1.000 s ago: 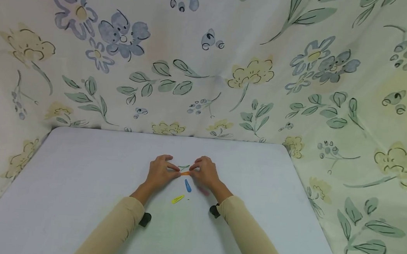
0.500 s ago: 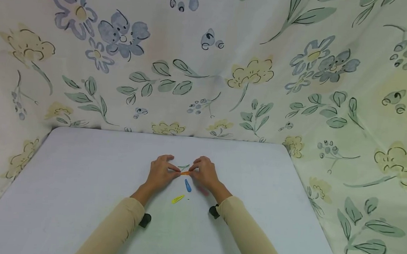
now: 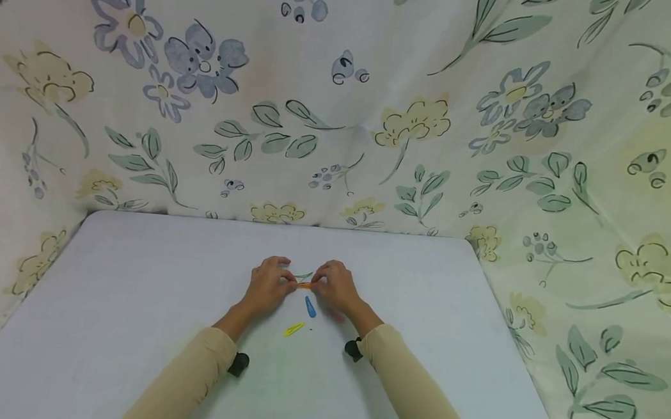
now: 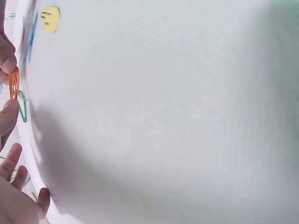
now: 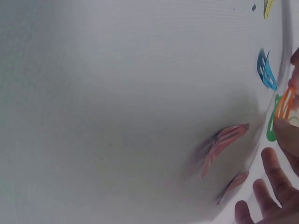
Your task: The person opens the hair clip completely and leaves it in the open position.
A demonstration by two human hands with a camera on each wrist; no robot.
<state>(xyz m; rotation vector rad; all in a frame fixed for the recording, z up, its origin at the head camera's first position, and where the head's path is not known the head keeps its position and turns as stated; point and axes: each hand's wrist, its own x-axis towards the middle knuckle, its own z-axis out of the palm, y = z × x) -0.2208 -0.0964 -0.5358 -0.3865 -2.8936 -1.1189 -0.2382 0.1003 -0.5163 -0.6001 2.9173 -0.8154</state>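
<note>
Both hands pinch an orange snap hair clip between them, one at each end, above the table. My left hand holds one end with thumb and finger, while its other fingers stand away. My right hand grips the opposite end. Just beyond the orange clip lies a green hair clip, partly hidden by the hands in the head view. A blue hair clip rests on the near side. Closer to the person is a yellow hair clip. Two pinkish-red clips lie beside my right hand.
The white table spreads out around the hands. Flower-patterned cloth hangs behind it and at both sides. A small dark speck lies near the yellow clip. A black camera sits on the left wrist, another on the right.
The left hand has shifted slightly to the right and turned a little. The right hand has barely moved. The orange clip stays between them and lies more level.
</note>
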